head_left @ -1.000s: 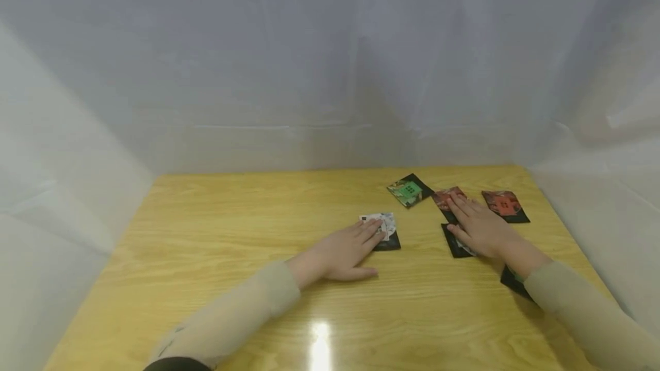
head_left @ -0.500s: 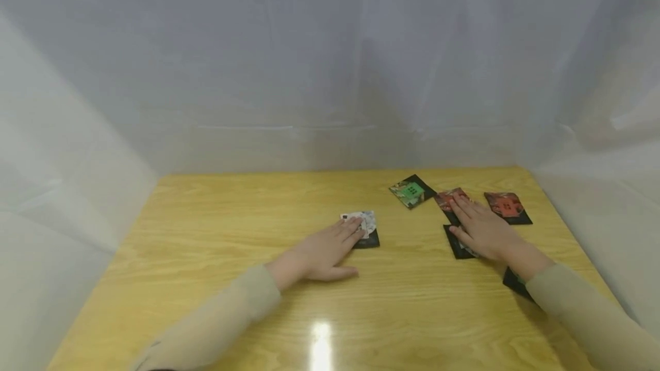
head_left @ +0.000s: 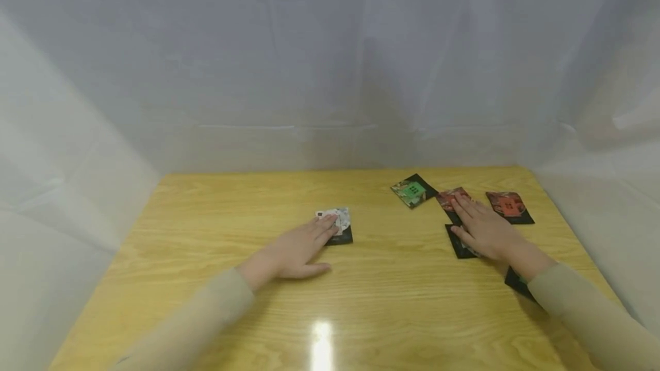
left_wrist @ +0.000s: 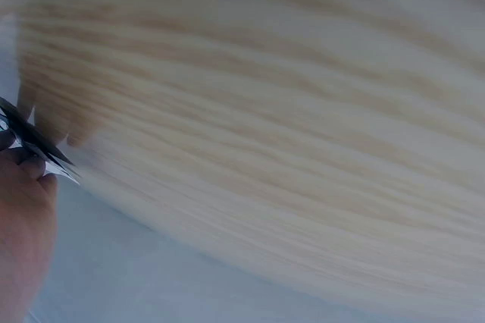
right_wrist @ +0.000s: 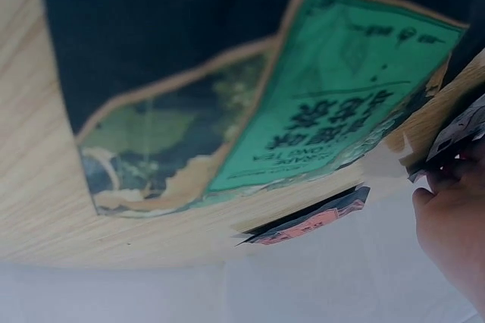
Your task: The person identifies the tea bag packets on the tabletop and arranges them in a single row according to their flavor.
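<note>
My left hand (head_left: 294,252) lies with straight fingers on a black tea sachet with a white label (head_left: 344,223), left of the other sachets. The same hand (left_wrist: 26,217) shows at the left edge of the left wrist view, fingers at the sachet. My right hand (head_left: 487,232) rests flat, fingertips on a red-labelled tea sachet (head_left: 450,195). Its thumb lies over another black sachet (head_left: 459,248), partly covered by the hand. Under the right wrist a green-labelled tea sachet (right_wrist: 326,95) fills much of the right wrist view; the sleeve hides part of it in the head view.
A green-labelled sachet (head_left: 414,190) lies tilted at the back of the wooden table (head_left: 232,205). Another red-labelled sachet (head_left: 509,206) is to the right of my right hand. Pale sheeting (head_left: 330,73) stands behind the table and along both sides.
My left hand has slid leftward along the table, and the white-labelled tea sachet has moved with it. The right hand and the sachets around it have stayed in place.
</note>
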{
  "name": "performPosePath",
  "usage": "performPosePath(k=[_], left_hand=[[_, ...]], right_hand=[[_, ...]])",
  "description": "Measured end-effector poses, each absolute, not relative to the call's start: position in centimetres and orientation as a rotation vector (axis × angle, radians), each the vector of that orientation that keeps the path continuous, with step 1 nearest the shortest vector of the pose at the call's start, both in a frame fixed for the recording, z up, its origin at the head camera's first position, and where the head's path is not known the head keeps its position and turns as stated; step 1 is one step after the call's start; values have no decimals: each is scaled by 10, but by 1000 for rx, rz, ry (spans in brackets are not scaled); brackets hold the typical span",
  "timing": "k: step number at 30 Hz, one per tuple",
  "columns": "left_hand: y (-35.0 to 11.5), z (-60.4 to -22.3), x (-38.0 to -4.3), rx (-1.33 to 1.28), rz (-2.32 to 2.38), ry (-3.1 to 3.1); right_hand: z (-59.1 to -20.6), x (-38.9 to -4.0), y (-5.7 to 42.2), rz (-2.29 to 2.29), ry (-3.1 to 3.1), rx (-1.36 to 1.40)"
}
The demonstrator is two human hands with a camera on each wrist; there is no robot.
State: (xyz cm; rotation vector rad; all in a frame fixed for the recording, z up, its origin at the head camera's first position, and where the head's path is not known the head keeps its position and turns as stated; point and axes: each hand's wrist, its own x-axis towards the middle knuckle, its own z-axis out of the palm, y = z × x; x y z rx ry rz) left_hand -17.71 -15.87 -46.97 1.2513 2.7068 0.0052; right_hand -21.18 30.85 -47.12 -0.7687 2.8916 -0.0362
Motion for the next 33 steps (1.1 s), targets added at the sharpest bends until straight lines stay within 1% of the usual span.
performPosePath(k=[13,22,33], left_hand=[[-195,-461,-175,1123,139,2760],[-226,-465,-171,1113,151,2819],[-252,-464,-163,1070,160,2884]], right_hand=[[-473,-211,310,-31,2885,-765],[-472,-209,310,-39,2886,-771],[-471,-208,310,-51,2889,-775]])
